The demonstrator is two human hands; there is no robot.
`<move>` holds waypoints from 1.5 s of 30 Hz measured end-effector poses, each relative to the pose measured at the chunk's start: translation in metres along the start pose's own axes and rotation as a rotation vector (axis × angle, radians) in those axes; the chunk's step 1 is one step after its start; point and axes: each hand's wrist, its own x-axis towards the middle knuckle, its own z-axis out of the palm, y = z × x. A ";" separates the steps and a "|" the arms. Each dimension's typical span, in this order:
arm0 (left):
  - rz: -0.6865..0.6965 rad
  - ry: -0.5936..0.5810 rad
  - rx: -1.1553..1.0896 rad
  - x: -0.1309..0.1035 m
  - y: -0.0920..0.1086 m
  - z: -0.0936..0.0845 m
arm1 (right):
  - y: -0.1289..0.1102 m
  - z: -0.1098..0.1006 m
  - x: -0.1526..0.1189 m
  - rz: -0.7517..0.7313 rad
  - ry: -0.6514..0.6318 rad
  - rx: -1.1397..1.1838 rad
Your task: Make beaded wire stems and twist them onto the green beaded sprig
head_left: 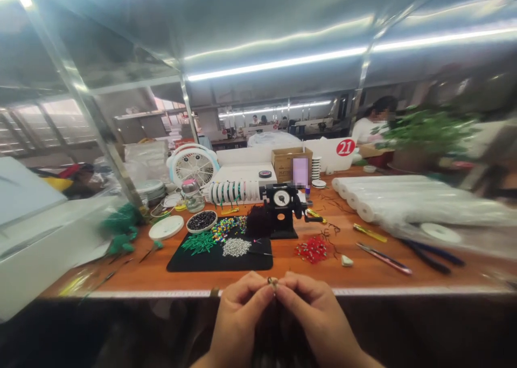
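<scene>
Handwork seems underway: left hand [239,315] and right hand [310,314] pinch a tiny dark loop [270,279]. Next move likely needs steadiness.

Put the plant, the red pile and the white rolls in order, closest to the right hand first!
In the head view, starting from the right hand:
1. Red pile: nearest, almost straight ahead.
2. White rolls: farther back, off to the right.
3. Plant: farthest, on the right, behind the white rolls.
</scene>
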 end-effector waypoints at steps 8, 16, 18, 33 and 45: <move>-0.007 -0.089 0.104 -0.007 -0.002 -0.008 | -0.003 -0.003 -0.005 -0.033 0.031 -0.216; 0.558 0.004 0.590 -0.007 0.003 -0.013 | -0.001 -0.004 -0.011 -0.103 0.100 -0.455; 0.654 0.009 0.655 -0.007 0.002 -0.014 | -0.001 -0.004 -0.012 -0.103 0.097 -0.463; 0.522 -0.016 0.802 -0.004 0.004 -0.011 | 0.004 -0.003 -0.011 -0.168 0.088 -0.583; -0.256 -0.055 0.173 0.000 0.017 -0.011 | 0.000 -0.006 -0.010 -0.061 -0.014 -0.452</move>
